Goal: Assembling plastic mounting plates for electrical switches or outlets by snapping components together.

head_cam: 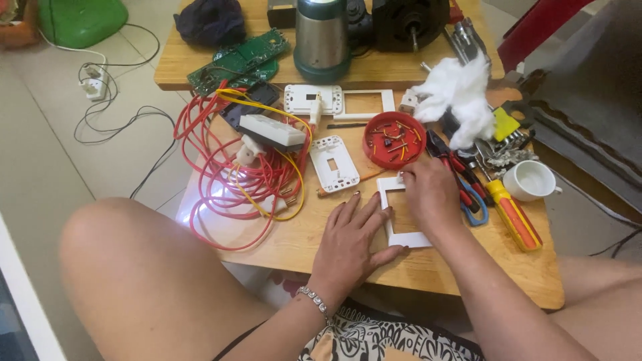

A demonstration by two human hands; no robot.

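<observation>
A white rectangular switch-plate frame [386, 207] lies flat on the low wooden table [428, 267]. My left hand [351, 237] rests palm down on the wood, fingers spread, fingertips and thumb touching the frame's left side and lower corner. My right hand [431, 194] lies over the frame's right half, fingers curled at its top edge. A white switch plate with a small slot [333, 162] sits just beyond my left hand. A red round lid [394, 139] holding small parts sits above the frame.
Red and yellow wire coils [234, 174] with a white switch block [271, 130] lie left. Pliers, scissors and an orange screwdriver [513, 214], a white cup [530, 180], white wadding [458, 90], a green circuit board [237, 60], a steel flask [322, 37] crowd the table.
</observation>
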